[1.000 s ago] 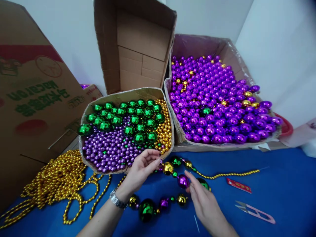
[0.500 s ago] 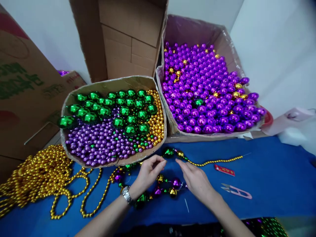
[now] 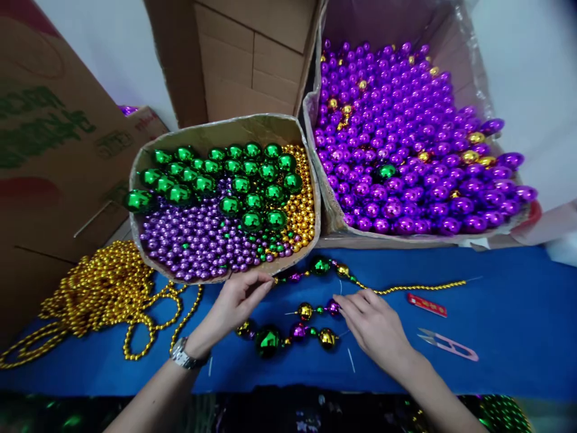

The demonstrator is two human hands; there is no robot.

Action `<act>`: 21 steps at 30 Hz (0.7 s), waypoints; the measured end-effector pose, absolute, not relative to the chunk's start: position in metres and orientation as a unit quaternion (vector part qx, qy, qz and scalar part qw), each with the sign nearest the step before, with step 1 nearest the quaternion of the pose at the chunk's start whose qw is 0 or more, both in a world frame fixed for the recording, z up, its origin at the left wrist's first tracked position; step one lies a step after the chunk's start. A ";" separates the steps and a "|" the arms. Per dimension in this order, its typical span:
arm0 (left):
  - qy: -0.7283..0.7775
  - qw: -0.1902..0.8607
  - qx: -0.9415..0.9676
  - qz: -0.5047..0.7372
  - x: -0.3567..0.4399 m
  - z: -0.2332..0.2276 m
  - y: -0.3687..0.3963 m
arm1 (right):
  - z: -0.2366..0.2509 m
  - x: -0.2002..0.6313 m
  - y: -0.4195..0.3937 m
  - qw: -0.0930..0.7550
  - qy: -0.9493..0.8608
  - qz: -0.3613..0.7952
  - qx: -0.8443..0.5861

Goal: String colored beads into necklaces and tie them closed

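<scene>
Left hand (image 3: pixel 234 300) rests on the blue cloth (image 3: pixel 518 337), fingers loosely curled, fingertips pinched at one end of the bead string (image 3: pixel 297 325). Right hand (image 3: pixel 374 325) lies palm down, fingers part spread, fingertips touching the purple bead at the string's other loop; whether it grips anything cannot be told. The string runs between the 2 hands, with a large green ball (image 3: pixel 269 340) just below the left hand's fingers.

Directly beyond the left hand: a low box (image 3: pixel 225 129) of green, purple and gold beads, its front edge touching the fingertips. Beyond the right hand: a bigger box (image 3: pixel 336 225) of purple balls. Left of the left hand: a heap of gold chain (image 3: pixel 103 294). Right of the right hand: a red packet (image 3: pixel 427 305) and pink snips (image 3: pixel 448 346), both apart from it.
</scene>
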State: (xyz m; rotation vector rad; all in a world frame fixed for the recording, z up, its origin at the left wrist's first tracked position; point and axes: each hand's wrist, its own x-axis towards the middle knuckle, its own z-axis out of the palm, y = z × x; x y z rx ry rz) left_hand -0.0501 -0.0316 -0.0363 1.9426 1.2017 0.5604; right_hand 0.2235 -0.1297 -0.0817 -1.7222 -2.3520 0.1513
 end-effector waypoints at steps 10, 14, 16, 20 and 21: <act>0.380 0.198 0.903 -0.010 -0.030 -0.081 -0.042 | -0.072 0.235 -0.099 -0.024 -0.786 0.065 -0.614; 0.366 0.178 0.911 -0.060 -0.026 -0.088 -0.035 | -0.073 0.226 -0.083 -0.064 -0.798 0.093 -0.593; 0.364 0.179 0.912 -0.060 -0.025 -0.088 -0.033 | -0.072 0.224 -0.076 -0.079 -0.800 0.103 -0.585; 0.370 0.186 0.909 -0.050 -0.023 -0.091 -0.034 | -0.070 0.223 -0.069 -0.096 -0.811 0.116 -0.565; 0.371 0.189 0.908 -0.048 -0.023 -0.092 -0.035 | -0.070 0.223 -0.069 -0.096 -0.815 0.118 -0.559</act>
